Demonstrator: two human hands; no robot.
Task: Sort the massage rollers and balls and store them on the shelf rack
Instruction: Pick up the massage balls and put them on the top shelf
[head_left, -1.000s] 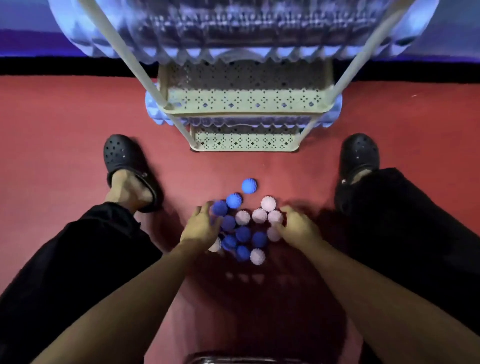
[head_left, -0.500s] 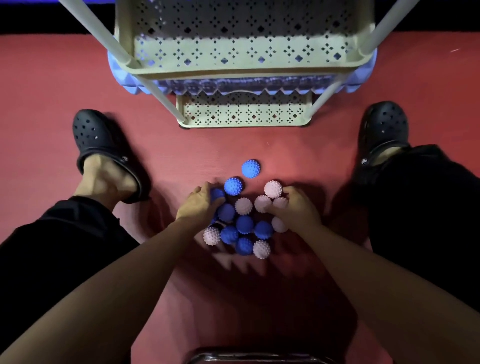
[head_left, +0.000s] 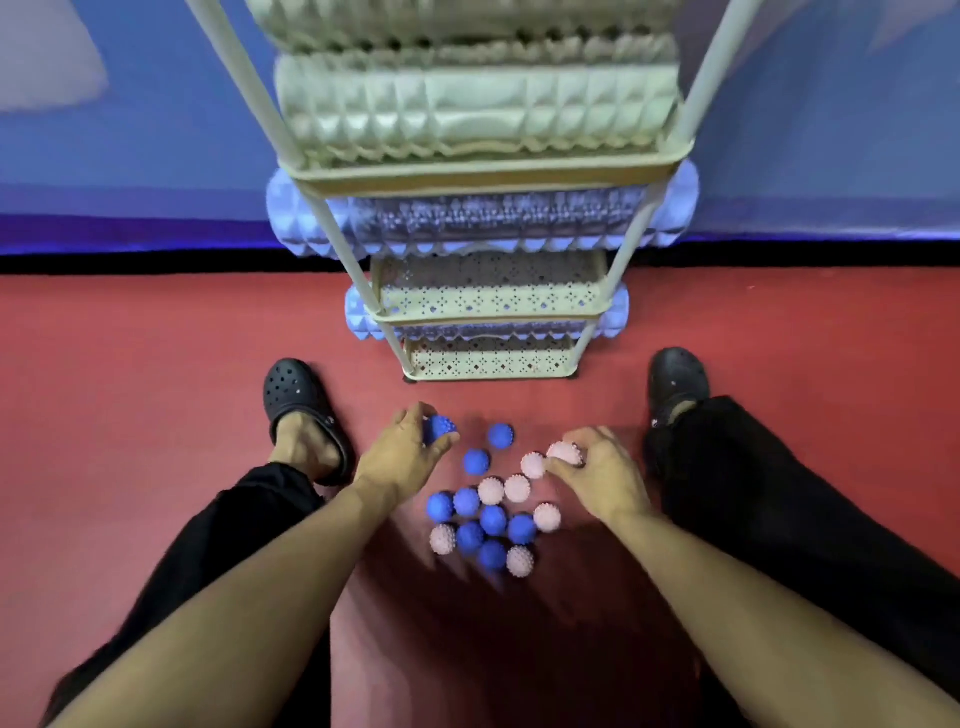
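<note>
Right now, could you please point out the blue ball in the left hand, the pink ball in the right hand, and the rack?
blue ball (head_left: 440, 429), head view, its exposed spiky side.
pink ball (head_left: 563, 453), head view, its top.
rack (head_left: 491, 357), head view, bottom shelf's front wall.

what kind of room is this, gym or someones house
Probably a gym or fitness studio: red mat flooring, a shelf rack stacked with foam rollers, and spiky massage balls on the floor.
</note>
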